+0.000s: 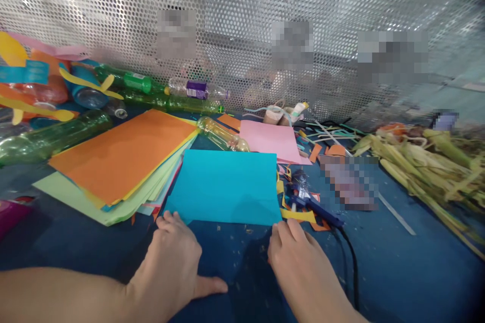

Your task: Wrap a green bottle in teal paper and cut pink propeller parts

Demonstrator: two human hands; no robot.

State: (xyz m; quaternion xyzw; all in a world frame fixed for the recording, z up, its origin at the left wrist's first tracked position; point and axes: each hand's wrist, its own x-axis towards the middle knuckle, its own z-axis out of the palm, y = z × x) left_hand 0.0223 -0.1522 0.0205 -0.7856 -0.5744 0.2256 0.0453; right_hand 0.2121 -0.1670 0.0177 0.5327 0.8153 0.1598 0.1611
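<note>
A blue paper sheet (227, 186) lies on the dark blue table (235, 267), with its near edge facing me. My left hand (176, 252) is at the sheet's near left corner, its fingertips on the edge and its thumb stretched out to the right over the table. At the near right corner rests my right hand (295, 252), its fingers bent and close together at the paper's edge. Neither hand's grip on the paper can be made out for certain. To the left is a stack of coloured paper, orange sheet (125, 151) uppermost.
Plastic bottles (53, 133) line the back left. Pink paper (269, 139) and a clear bottle (220, 133) lie behind the sheet. A blue glue gun (318, 209) with a black cord is at right, near corn husks (424, 161). Perforated metal (242, 20) stands behind.
</note>
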